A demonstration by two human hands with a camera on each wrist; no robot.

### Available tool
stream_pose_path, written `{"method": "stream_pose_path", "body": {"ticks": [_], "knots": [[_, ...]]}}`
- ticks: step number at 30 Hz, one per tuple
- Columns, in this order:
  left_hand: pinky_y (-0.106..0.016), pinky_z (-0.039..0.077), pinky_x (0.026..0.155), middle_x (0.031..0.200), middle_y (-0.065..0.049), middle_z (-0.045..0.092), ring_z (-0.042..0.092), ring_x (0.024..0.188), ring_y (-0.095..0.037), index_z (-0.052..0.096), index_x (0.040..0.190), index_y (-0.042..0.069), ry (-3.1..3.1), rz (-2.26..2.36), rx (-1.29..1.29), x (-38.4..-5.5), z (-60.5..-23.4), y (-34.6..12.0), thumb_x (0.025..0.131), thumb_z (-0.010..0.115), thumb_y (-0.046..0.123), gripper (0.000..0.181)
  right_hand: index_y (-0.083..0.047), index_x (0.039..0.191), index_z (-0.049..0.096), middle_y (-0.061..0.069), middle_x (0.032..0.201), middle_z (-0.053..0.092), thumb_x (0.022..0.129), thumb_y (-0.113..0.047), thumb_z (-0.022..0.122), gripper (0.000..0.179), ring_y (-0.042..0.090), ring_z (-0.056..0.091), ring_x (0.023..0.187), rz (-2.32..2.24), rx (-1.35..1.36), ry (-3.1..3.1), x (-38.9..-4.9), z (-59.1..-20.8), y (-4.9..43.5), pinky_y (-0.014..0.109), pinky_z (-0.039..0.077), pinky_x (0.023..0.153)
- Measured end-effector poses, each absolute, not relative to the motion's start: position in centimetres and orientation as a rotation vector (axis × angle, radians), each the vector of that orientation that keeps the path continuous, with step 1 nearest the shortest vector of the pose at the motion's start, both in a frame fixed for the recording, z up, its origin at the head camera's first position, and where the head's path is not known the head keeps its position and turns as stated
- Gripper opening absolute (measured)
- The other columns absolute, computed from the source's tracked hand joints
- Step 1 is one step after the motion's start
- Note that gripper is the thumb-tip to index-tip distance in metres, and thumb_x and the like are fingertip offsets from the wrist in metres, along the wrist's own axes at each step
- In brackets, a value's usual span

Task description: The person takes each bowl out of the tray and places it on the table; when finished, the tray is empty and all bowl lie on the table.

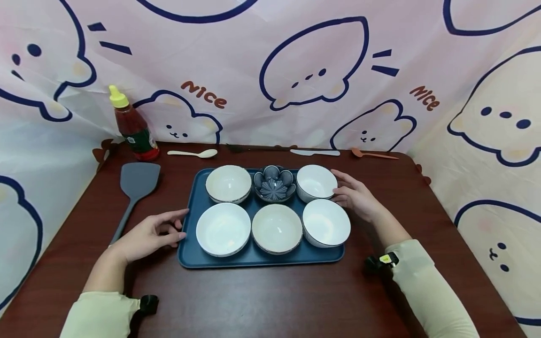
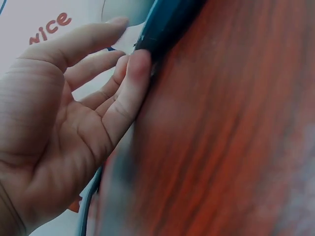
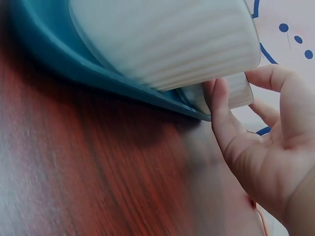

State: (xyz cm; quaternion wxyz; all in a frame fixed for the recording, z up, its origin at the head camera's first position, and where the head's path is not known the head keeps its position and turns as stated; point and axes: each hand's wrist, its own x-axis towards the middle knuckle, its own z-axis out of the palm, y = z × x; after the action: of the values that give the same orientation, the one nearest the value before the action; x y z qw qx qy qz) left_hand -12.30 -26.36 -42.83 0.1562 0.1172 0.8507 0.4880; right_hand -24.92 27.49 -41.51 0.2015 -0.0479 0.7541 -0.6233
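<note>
A dark blue tray (image 1: 296, 259) lies on the table, bearing several bowls. At its left edge my left hand (image 1: 148, 234) touches the rim with fingertips; the left wrist view shows the thumb (image 2: 138, 71) against it. My right hand (image 1: 358, 197) is at the tray's right side, its fingers against the white back-right bowl (image 1: 317, 182). In front of that stands another white bowl (image 1: 326, 223). The front row also has a cream bowl (image 1: 277, 228) and a white bowl (image 1: 223, 229). Behind are a cream bowl (image 1: 228, 183) and a dark flower-shaped bowl (image 1: 274, 184).
A grey spatula (image 1: 139, 180) lies left of the tray, with a red sauce bottle (image 1: 137, 129) standing behind it. Along the back edge lie a pale spoon (image 1: 192, 153), a light knife (image 1: 314, 152) and a small orange-brown spoon (image 1: 374, 154). A printed cloth hangs around the table.
</note>
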Motion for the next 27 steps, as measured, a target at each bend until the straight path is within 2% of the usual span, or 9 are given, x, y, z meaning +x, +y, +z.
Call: {"method": "stream_pose_path", "body": {"ticks": [9,17,27], "knots": [[-0.021,0.053,0.074,0.107,-0.015,0.057,0.061,0.091,-0.012,0.043,0.15,0.006,2.359,1.47,0.405,-12.3,-43.5,-27.1,0.09,0.075,0.018,0.068,-0.025,0.158,0.029,0.008,0.134,0.047,0.101,-0.02,0.06,0.065,0.013,0.065,0.088,-1.838,-0.065,2.023,-24.7,-41.7,26.7,0.025,0.058,0.083],[-0.022,0.056,0.077,0.11,-0.018,0.055,0.06,0.094,-0.013,0.04,0.151,0.003,2.278,1.556,0.376,-12.0,-44.1,-27.1,0.089,0.076,0.015,0.073,-0.022,0.157,0.032,0.009,0.129,0.051,0.1,-0.008,0.057,0.063,0.012,0.066,0.084,-1.937,-0.017,1.986,-24.5,-41.7,26.0,0.025,0.058,0.08],[-0.02,0.056,0.077,0.109,-0.017,0.054,0.06,0.094,-0.011,0.039,0.151,0.001,2.291,1.557,0.43,-12.0,-44.1,-27.2,0.089,0.075,0.012,0.073,-0.024,0.156,0.034,0.007,0.133,0.05,0.098,0.0,0.053,0.066,0.012,0.069,0.079,-2.037,0.125,1.928,-24.3,-41.2,25.3,0.024,0.059,0.075]]}}
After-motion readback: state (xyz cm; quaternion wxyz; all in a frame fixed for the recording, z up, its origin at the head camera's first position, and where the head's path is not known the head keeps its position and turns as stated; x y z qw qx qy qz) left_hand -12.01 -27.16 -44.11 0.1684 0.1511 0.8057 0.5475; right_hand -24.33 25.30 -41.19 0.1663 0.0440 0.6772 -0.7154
